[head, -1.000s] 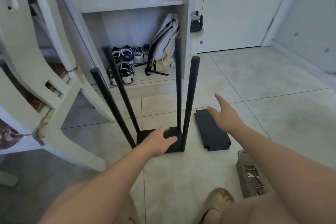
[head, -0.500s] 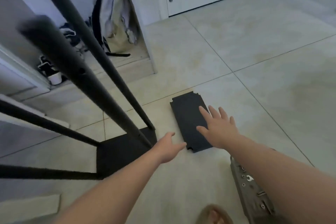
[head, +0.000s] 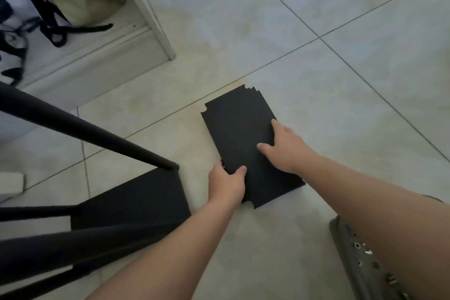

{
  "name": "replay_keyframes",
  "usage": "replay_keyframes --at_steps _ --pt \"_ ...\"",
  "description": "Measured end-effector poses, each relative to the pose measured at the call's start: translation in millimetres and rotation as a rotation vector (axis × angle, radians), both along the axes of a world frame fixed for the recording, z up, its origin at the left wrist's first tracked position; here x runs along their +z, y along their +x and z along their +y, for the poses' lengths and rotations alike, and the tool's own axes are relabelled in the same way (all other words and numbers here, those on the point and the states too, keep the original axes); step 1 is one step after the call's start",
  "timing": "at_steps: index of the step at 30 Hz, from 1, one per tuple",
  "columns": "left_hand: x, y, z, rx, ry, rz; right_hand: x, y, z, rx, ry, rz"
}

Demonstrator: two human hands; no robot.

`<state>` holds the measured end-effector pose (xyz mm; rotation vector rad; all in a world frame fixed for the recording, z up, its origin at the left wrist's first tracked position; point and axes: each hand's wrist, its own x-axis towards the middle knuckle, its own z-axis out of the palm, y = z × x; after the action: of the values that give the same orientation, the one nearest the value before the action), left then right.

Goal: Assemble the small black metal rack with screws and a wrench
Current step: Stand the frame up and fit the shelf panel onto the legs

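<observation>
Head: left hand, right hand grip black panel; long axis points away-left.

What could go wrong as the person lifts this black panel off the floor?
1. The left hand grips the black panel near a notched corner, and the right hand holds its right edge. The thin metal could slip or nick fingers.
2. Swinging the panel leftward could knock the rack's poles, which stand close by.
3. The right forearm hangs over the tray of screws, so a dropped elbow might scatter them.
</observation>
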<state>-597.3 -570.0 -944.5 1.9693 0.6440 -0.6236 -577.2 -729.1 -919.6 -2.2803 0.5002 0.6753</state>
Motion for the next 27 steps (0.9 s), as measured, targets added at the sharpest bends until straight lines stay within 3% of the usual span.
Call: replay_keyframes --at_steps 6,12,27 --pt "23.3 1.1 3.4 0.020 -0.019 -0.104 14.8 -3.7 -7.5 -0.249 0.171 -0.156" --pt "84.6 -12.4 8.8 -0.069 -0.014 -0.213 57.9 -19.7 -17.9 -0.379 0.281 -0.177" --pt "331.8 -86.5 23.4 -0.474 0.074 -0.429 271.1 -137.8 -29.7 -0.549 0.607 -0.232"
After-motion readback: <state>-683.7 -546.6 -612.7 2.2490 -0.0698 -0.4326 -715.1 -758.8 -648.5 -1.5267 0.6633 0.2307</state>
